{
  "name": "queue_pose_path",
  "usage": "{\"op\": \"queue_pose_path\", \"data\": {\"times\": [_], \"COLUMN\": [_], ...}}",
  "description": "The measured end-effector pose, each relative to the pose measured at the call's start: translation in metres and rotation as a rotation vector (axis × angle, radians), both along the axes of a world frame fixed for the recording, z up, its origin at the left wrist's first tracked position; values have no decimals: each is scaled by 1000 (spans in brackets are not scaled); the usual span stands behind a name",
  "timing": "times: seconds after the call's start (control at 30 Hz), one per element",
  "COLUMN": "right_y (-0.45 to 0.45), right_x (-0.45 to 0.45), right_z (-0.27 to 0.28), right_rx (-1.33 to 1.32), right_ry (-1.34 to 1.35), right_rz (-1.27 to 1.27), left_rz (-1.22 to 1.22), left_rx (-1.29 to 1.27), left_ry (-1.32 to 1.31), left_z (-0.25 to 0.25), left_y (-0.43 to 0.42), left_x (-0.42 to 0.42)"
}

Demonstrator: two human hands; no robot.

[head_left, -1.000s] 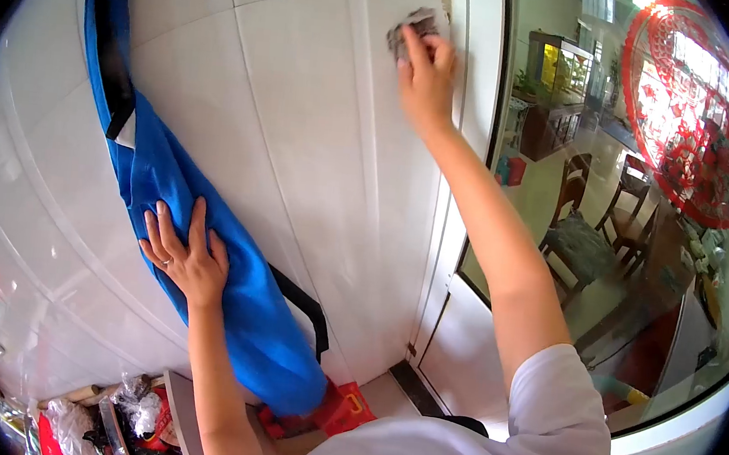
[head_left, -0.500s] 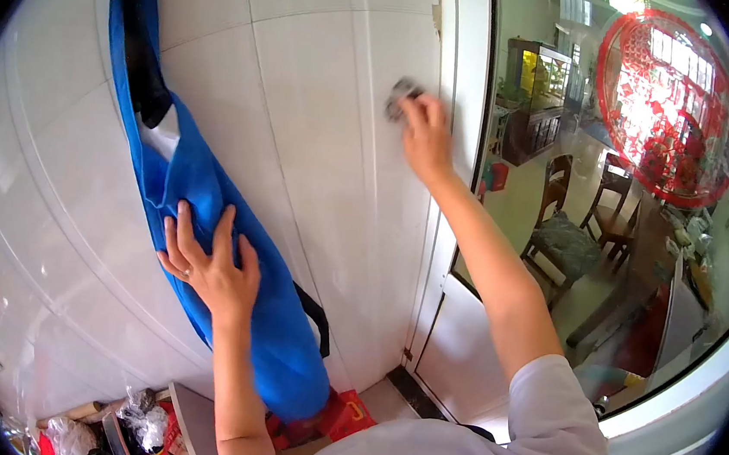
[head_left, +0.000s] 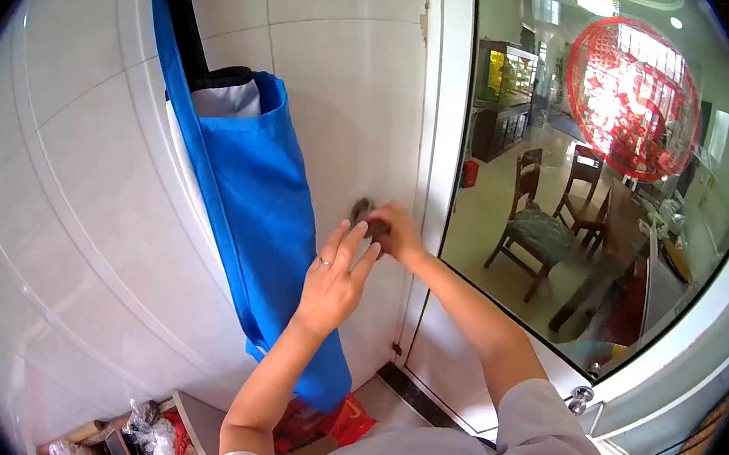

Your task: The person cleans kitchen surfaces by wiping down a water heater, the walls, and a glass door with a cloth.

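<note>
A small dark grey wad [head_left: 362,210], blurred and looking like a scourer, is pinched in my right hand [head_left: 397,232] in front of the white tiled wall [head_left: 343,78]. My left hand [head_left: 334,281] is open, its fingers stretched upward just left of the right hand. Whether its fingertips touch the wad I cannot tell. Left of both hands hangs a long blue fabric bag [head_left: 255,188] with its top open and a grey-white lining showing. The left forearm crosses in front of the lower part of the bag.
To the right, a glass door panel [head_left: 503,231] bears a round red decoration [head_left: 634,99], with chairs and a table behind it. A metal door knob [head_left: 579,400] sits below. Red packaging [head_left: 326,423] and plastic-wrapped items [head_left: 151,434] lie at the bottom.
My right hand has come down along the wall with the wad. My left hand has left the bag and moved right, beside it. The bag now hangs straighter, its opening showing.
</note>
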State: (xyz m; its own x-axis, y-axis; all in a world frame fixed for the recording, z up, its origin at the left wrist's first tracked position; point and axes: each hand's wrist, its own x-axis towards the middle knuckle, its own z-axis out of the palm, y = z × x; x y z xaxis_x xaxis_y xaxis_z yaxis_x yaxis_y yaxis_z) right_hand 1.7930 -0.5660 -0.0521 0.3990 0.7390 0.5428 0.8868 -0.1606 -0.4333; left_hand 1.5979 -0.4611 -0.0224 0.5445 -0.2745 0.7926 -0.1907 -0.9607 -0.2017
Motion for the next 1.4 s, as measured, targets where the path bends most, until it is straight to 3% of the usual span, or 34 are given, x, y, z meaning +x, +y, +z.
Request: {"op": "queue_pose_path", "data": {"times": [0.07, 0.1, 0.13, 0.2, 0.27, 0.47, 0.53, 0.57, 0.6, 0.67, 0.7, 0.8, 0.93, 0.97, 1.1, 1.27, 1.33, 1.4], "right_y": [-8, -14, -19, -33, -40, -88, -110, -122, -134, -155, -165, -197, -236, -247, -281, -299, -300, -296], "right_x": [-3, -13, -22, -37, -51, -49, -49, -53, -52, -47, -47, -44, -52, -56, -74, -69, -65, -66], "right_z": [13, 30, 42, 58, 64, 85, 93, 100, 104, 111, 120, 152, 189, 196, 208, 227, 238, 248], "right_rx": [528, 596, 640, 633, 637, 571, 595, 502, 506, 349, 425, 458, 535, 517, 498, 489, 456, 447], "right_ry": [685, 834, 801, 806, 847, 1021, 935, 817, 806, 208, 163, -42, -460, -506, -584, -583, -723, -683], "right_rz": [84, 67, 65, 194, 206, 452, 311, 155, 161, -73, -78, -219, -307, -351, -435, -519, -578, -574], "left_rz": [-80, -116, -150, -218, -424, -345, -637, -662, -665, -580, -635, -583, -438, -326, -332, -353, -365, -375], "left_rx": [-138, -300, -462, -482, -726, -640, -933, -898, -889, -939, -1070, -1146, -1046, -953, -920, -650, -637, -625], "left_ry": [46, 104, 165, 110, 103, -88, 117, -32, -41, -277, -304, -463, -217, -256, -400, -538, -534, -523], "left_z": [-5, -1, 2, 3, 6, 16, 21, 24, 28, 39, 44, 67, 55, 53, 85, 195, 240, 280], "left_y": [-7, -12, -17, -24, -39, -63, -59, -61, -64, -68, -69, -98, -137, -146, -145, -122, -114, -105], "left_x": [5, 8, 11, 29, 43, 74, 92, 108, 124, 160, 182, 218, 273, 277, 304, 310, 316, 315]}}
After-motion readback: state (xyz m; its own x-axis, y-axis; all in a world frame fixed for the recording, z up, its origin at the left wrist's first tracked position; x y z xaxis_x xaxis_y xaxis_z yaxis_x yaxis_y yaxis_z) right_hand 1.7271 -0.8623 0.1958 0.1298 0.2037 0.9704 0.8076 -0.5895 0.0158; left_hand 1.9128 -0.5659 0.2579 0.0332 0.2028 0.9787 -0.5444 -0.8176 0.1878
